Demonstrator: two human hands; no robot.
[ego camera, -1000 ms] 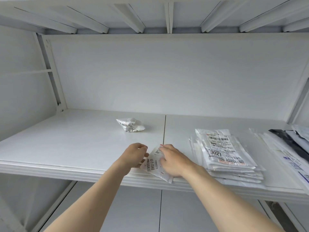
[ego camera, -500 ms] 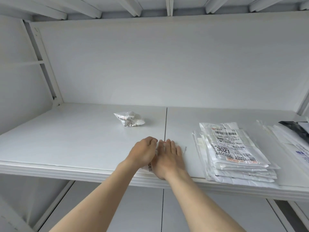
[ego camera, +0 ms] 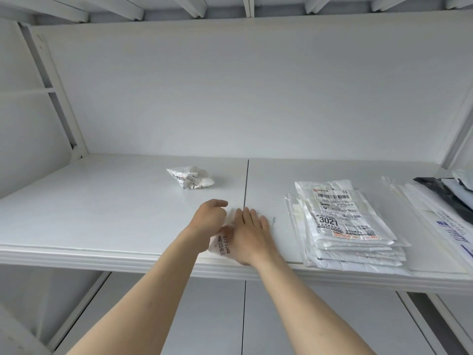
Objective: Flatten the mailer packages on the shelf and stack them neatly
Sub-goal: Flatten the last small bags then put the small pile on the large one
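Right hand (ego camera: 249, 237) presses the small mailer (ego camera: 223, 248) flat, fingers straight and together; left hand (ego camera: 208, 221) curls on its left edge. It sits at the shelf (ego camera: 102, 201) front edge, partly overhanging. Risk: a sideways sweep slides it off, or the slick film springs back crumpled.

Crumpled mailer (ego camera: 190, 178) left of stack (ego camera: 344, 224)

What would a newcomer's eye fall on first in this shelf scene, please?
Both hands meet at the shelf's front edge: the right hand presses flat on a small mailer while the left hand holds its edge. To the right lies the flattened stack; behind, one crumpled mailer.
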